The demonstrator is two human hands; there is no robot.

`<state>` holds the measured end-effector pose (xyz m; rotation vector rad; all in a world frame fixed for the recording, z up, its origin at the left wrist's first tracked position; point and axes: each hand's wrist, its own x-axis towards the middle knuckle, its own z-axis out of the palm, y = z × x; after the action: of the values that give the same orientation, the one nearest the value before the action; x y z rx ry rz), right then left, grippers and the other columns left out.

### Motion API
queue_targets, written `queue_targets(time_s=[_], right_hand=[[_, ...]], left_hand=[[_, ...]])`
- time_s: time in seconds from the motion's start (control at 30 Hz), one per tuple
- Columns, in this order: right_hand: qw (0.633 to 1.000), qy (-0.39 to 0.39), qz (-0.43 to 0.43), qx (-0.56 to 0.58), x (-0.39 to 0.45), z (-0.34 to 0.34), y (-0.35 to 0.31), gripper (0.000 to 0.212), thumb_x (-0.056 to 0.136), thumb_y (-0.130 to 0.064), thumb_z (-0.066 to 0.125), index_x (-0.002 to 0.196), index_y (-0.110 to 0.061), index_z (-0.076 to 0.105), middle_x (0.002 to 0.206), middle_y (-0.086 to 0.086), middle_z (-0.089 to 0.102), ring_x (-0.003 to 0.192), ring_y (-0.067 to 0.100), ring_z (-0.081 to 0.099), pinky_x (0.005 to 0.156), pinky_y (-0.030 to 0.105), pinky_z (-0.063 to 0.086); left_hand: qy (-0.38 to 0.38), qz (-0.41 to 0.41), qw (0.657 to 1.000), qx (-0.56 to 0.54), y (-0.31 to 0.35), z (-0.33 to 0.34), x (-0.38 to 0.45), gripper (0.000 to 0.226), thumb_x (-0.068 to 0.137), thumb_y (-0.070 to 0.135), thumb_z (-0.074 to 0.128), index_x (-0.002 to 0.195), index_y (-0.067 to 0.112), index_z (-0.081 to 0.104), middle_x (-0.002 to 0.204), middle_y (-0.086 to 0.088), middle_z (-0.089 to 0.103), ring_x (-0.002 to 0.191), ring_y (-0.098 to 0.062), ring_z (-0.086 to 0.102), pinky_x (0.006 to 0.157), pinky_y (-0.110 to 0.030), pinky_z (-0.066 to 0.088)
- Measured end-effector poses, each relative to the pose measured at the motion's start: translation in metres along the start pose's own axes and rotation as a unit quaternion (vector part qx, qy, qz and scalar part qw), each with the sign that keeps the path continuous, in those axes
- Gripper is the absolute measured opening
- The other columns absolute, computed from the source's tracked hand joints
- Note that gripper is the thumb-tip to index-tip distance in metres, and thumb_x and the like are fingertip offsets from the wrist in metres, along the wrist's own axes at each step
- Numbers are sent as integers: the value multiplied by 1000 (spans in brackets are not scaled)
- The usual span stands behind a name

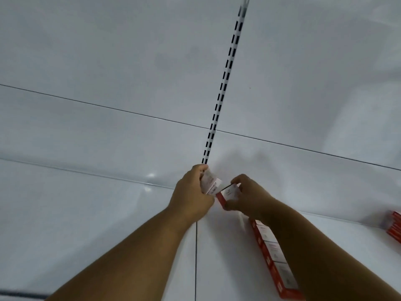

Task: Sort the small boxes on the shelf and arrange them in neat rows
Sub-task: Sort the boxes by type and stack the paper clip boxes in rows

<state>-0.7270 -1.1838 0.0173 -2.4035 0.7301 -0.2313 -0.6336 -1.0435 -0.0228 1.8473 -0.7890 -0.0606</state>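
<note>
Here, both bare forearms reach up from the 6 o'clock edge of the view and meet just below centre, at the foot of the slotted upright rail (225, 77) that runs from centre toward 12 o'clock across the white back panel (108, 51). The left hand (192, 194) is curled around a small white box (211, 181), its thumb low against the printed edge and its fingertips over the top end, so the box stands tilted with its upper end touching the base of the rail. The right hand (247, 195), just beside it at 3 o'clock, pinches a second small box with red sides and a white face (227, 194); the thumb lies under it and the fingers close over its top. The two held boxes nearly touch corner to corner, though motion blur makes it hard to tell whether they really meet. Below the right wrist, toward 5 o'clock, a row of matching red-and-white boxes (274, 259) lies end to end on the white shelf (86, 213), running from under the forearm down to the bottom edge; the arm hides the top of the row. Well apart, at the 3 o'clock edge of the frame, another cluster of red boxes (395, 227) sits partly cut off by the border. A thin dark seam (196, 257) runs straight down the shelf surface between the two arms.
</note>
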Motion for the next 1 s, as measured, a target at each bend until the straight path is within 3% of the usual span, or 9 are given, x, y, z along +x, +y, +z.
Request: queue_targets(time_s=[0.07,0.13,0.23,0.3,0.4,0.47,0.63,0.73,1.0], right_hand=[[993,35,1,116,-8,-6,1,70,68,-19,88,124,-20,47,102,1,58,83,16,61,59,21,53],[983,46,7,176,-17,-13,4,67,69,-23,87,122,-22,47,101,4,59,80,19,61,59,24,51],[971,42,2,236,-31,-25,15,49,75,-29,84,112,-24,54,100,9,64,66,16,53,52,24,44],[958,44,-8,285,-39,-33,26,28,85,-26,74,106,-20,57,90,11,66,62,16,47,51,27,40],[935,51,-14,350,-51,-45,43,11,98,-15,55,109,-14,56,88,15,66,60,17,47,51,26,40],[921,61,-17,385,-56,-54,53,16,99,-9,48,110,-14,57,93,19,66,61,19,52,51,26,41],[928,65,-52,364,-57,-75,79,16,99,-6,51,112,-13,57,100,14,70,70,21,63,62,28,49],[933,44,-57,353,-51,-87,98,16,96,-5,57,110,-13,58,99,11,73,76,23,66,68,29,51],[960,65,-35,270,-18,-102,149,13,94,-10,61,102,-20,59,98,8,73,71,18,66,65,32,49]], left_hand=[[7,-7,998,-65,6,-1,0,83,79,8,78,141,43,37,136,8,49,117,-16,55,94,-36,55],[2,-29,993,-116,12,0,-3,73,80,17,80,135,47,43,130,8,50,114,-17,57,92,-35,56],[-16,-91,972,-216,19,5,-5,44,80,35,79,117,26,56,114,-2,64,98,-23,66,81,-38,61],[-46,-142,948,-281,22,9,-8,49,80,45,73,114,13,57,106,-13,67,85,-25,68,68,-35,59],[-71,-194,907,-366,33,20,-15,35,99,33,56,117,3,56,91,-15,66,67,-23,64,59,-33,54],[-77,-210,889,-400,45,28,-17,21,104,18,45,119,7,54,91,-16,65,66,-24,63,65,-37,57],[-79,-179,923,-330,68,54,-11,23,104,16,41,119,28,54,100,-14,70,72,-25,64,68,-38,56],[-72,-155,957,-236,75,71,-5,18,102,22,45,113,28,59,101,-7,72,79,-22,63,70,-35,51],[-16,-142,980,-141,78,105,12,8,97,16,58,100,22,61,98,-5,71,81,-24,71,71,-34,57]])
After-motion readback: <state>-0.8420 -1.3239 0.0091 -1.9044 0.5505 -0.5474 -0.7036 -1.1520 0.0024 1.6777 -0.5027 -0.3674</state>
